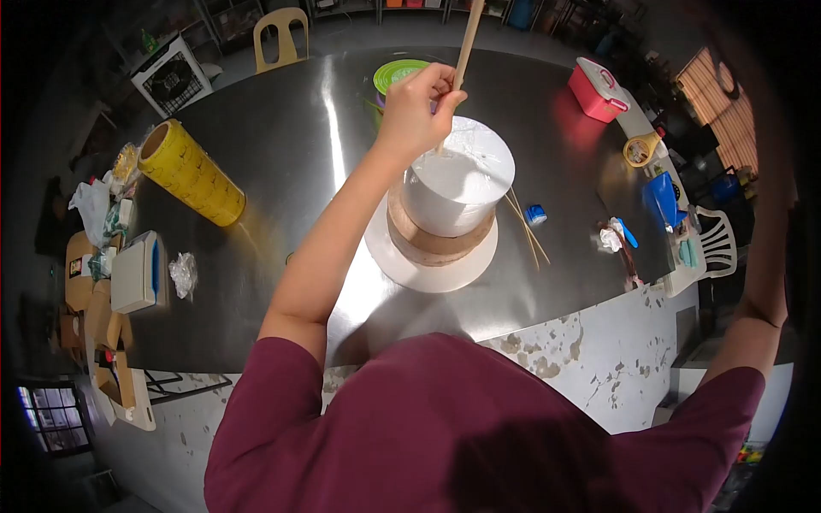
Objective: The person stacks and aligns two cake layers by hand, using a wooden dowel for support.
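Observation:
My left hand (421, 109) is closed around a wooden dowel (468, 43), which stands slightly tilted. Below the fist, the dowel's lower end meets the top of a white cylinder (457, 201) with glossy clear wrap over it. This cylinder sits on a wider brown round tier (440, 244), and both rest on a white round board (428, 280). My right arm (757, 316) is raised at the far right, its hand lost in the dark edge of the view. Two thin sticks (528, 224) and a small blue cap (536, 215) lie right of the board.
Behind my left hand is a green round lid (398, 75). On the steel table (282, 111) stand a yellow film roll (192, 171) at left and a pink box (599, 90) at far right. A scale (137, 272) and crumpled plastic (183, 275) lie left; a blue-handled tool (629, 233) lies right.

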A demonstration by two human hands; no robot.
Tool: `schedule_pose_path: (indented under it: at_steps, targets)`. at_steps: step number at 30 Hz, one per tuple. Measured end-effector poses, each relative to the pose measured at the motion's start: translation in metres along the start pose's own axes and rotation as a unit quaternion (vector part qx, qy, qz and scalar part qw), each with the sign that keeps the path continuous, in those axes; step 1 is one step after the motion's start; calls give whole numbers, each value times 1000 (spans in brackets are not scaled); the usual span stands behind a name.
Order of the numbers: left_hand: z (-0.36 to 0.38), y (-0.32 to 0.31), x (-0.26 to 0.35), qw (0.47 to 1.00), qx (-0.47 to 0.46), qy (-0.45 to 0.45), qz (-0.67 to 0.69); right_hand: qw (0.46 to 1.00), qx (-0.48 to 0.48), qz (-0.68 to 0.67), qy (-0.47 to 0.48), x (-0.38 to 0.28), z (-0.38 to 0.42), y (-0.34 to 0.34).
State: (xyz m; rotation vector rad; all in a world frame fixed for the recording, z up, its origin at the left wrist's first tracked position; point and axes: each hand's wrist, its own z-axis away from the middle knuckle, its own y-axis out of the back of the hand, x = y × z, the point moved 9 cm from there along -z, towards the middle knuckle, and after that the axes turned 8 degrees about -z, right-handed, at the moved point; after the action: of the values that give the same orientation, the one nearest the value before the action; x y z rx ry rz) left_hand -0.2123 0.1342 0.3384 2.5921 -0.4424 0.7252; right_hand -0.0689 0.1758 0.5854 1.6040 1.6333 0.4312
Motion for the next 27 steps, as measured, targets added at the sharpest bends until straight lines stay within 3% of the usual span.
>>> schedule_pose_path:
  at_steps: [3,4,5,7,8,10,12,14,16,17,20,22,24,26,27]
  targets:
    - [-2,0,0,1000,-9,1,-12,997,-35,-57,27,0,-13,10]
    - [-2,0,1,1000,-9,-1,-15,999,10,-11,34,4,-8,7]
    - [-2,0,1,1000,-11,3,-18,999,-4,28,30,5,-6,-2]
    - [-2,0,0,999,-16,9,-26,946,-298,105,-72,24,1,-48]
    - [-4,1,0,1000,-14,7,-21,913,-381,98,-110,27,2,-56]
    - [-2,0,-1,1000,-13,10,-7,915,-313,16,-255,18,19,-55]
    - [-3,2,0,1000,11,-9,8,974,-204,15,-99,8,2,-38]
    - [-2,1,1,999,19,-18,21,969,-198,-135,-68,-4,-9,-19]
    - [-3,0,-1,999,18,-18,28,997,-69,-24,-3,-15,-8,-15]
    - [-3,-2,-1,1000,-2,-5,14,996,-85,39,5,-12,-4,-22]
    - [-6,-1,-1,999,-31,14,-14,925,-296,225,-82,9,15,-60]
    - [-3,-1,-2,1000,-18,9,-3,947,-238,131,-173,13,10,-53]
    - [-3,1,1,1000,3,-9,17,980,-144,-62,-122,3,-7,-28]
    - [-3,0,2,999,12,-18,29,964,-190,-153,-104,3,-15,-23]
    - [-4,-2,0,999,11,-17,30,975,-219,-24,-30,5,-16,-26]
